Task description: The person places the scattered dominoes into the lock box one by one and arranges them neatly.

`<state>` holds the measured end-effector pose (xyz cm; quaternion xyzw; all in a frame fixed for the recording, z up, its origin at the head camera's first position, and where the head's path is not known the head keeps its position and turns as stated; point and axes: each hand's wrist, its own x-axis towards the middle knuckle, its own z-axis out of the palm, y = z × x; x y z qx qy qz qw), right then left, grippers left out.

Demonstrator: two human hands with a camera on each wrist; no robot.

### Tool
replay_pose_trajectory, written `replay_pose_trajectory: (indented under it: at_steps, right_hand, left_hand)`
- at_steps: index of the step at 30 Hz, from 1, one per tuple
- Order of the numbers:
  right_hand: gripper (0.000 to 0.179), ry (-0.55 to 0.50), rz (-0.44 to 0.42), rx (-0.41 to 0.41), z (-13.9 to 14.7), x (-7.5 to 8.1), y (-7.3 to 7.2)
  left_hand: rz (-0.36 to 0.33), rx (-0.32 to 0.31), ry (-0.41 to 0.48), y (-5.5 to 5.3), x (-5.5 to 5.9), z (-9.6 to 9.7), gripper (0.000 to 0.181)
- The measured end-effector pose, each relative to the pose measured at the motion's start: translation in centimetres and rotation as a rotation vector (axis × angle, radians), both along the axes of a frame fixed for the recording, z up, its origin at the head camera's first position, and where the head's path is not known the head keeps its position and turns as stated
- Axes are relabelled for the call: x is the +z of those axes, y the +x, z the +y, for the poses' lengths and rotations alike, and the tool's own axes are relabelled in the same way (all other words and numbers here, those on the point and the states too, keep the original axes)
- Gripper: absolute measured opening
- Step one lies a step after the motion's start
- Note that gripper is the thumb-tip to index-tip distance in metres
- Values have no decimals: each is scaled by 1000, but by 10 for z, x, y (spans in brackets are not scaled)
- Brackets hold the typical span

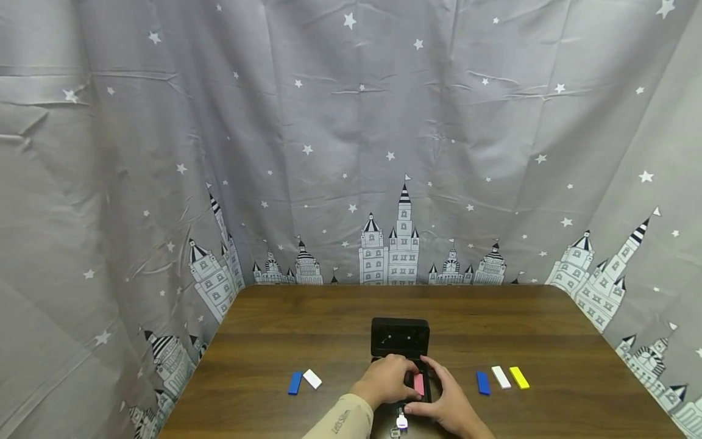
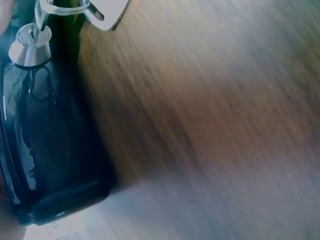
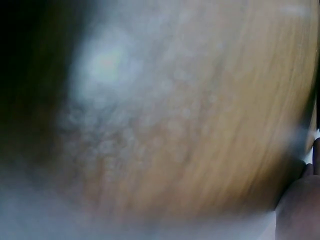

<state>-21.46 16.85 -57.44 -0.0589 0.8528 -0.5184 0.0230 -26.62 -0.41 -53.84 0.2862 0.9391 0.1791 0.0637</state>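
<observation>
so, box (image 1: 400,349) holds pink block (image 1: 419,384)

The box (image 1: 400,326) is black with a silver lock (image 2: 31,50), and a pink block (image 1: 419,384) shows against it. Two blue blocks (image 1: 482,383), two white blocks (image 1: 501,377) and a yellow block (image 1: 519,377) are plainly coloured. The brown surface (image 1: 301,332) has darker grain; the beige sleeve (image 1: 344,417), dark lettering; the grey curtain (image 1: 329,122), white stars and black-and-white castles.
</observation>
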Motion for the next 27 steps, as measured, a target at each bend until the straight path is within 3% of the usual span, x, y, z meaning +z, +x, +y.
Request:
replay_pose_trajectory:
  at_steps: [5,12,17,21,27]
  right_hand:
    - [98,11,-16,-1,1,-1,0]
    - [97,-15,24,1,1,-2,-1]
    - [97,1,6,4,1,-2,0]
    - [97,7,-5,-5,1,-1,1]
    - [97,-6,-2,-14,1,0,-1]
  left_hand:
    - [-50,7,61,1,-3,2,41]
    - [-35,8,72,1,-4,6,41]
    - [-26,-8,80,1,-3,3,44]
    - [-1,-33,112,1,4,-6,44]
    - [20,-60,161,-1,23,-28,47]
